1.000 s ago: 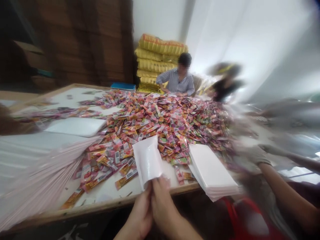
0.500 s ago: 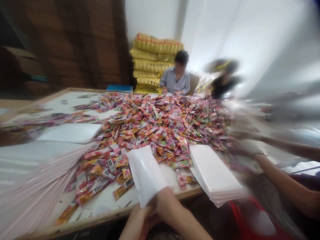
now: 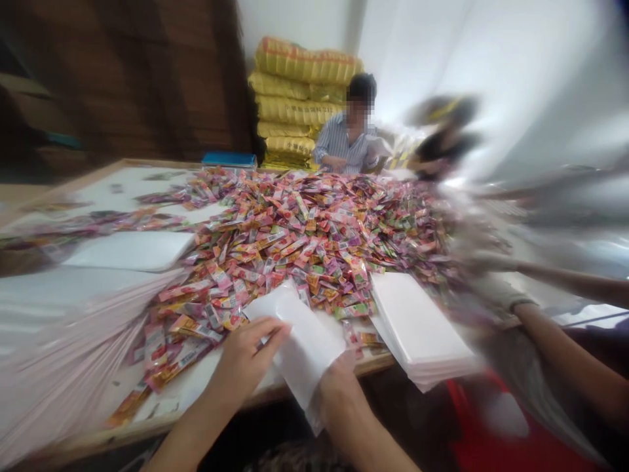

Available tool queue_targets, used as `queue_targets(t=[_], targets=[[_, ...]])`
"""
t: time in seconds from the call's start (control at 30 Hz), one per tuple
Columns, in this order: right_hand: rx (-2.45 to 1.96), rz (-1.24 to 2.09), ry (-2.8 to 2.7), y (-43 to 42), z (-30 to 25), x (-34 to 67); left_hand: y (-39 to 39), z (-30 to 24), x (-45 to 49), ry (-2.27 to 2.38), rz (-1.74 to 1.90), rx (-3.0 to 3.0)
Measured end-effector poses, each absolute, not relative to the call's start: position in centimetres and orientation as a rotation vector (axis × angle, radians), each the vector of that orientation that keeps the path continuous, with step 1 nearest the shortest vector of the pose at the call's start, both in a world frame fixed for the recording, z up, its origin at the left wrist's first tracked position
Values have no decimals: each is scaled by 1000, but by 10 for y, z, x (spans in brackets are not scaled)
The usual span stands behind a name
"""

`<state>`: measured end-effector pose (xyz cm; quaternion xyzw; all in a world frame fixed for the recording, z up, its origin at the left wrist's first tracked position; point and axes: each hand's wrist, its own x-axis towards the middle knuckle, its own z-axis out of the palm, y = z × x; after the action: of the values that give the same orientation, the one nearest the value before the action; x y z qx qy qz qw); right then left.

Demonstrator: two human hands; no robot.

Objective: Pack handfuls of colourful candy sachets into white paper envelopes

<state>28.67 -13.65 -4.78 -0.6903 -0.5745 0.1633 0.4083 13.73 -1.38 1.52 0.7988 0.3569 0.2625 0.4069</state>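
Note:
A white plastic pouch (image 3: 299, 341) lies slanted between my hands, just over the table's front edge. My right hand (image 3: 339, 387) is closed round its near end, the fingers partly hidden beneath it. With thumb and fingertips together, my left hand (image 3: 255, 354) pinches the pouch's left side. Beyond it spreads a large heap of small, colourful snack sachets (image 3: 304, 229), pink, orange and green. A stack of white pouches (image 3: 422, 328) rests to the right of my right hand, at the table edge.
At left lie a fanned pile of white pouches (image 3: 98, 354) and a flat white stack (image 3: 132, 250). Gloved hands (image 3: 496, 288) of a co-worker reach in from the right. Two people sit across the table, near stacked yellow sacks (image 3: 299, 108). A red stool (image 3: 491, 419) stands below.
My left hand has moved from the pouch's near end up to its left side. The pouch has swung slightly in my right hand. The person opposite has raised a white item.

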Motion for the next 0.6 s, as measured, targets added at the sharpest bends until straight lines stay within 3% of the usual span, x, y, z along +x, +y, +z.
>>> queue_targets(t=[0.07,0.17,0.33,0.6], targets=[[-1721,390,-1528,-150,-46,298,-3,-1,160,663,803,2189],[-1640,415,-1706,-163,-40,322,-3,-30,183,393,673,2328],[-1603,523,-1879,-163,-19,356,-26,-35,172,330,513,2425],[-1677,269,-1985,-216,1,365,-50,-38,141,296,263,2420]])
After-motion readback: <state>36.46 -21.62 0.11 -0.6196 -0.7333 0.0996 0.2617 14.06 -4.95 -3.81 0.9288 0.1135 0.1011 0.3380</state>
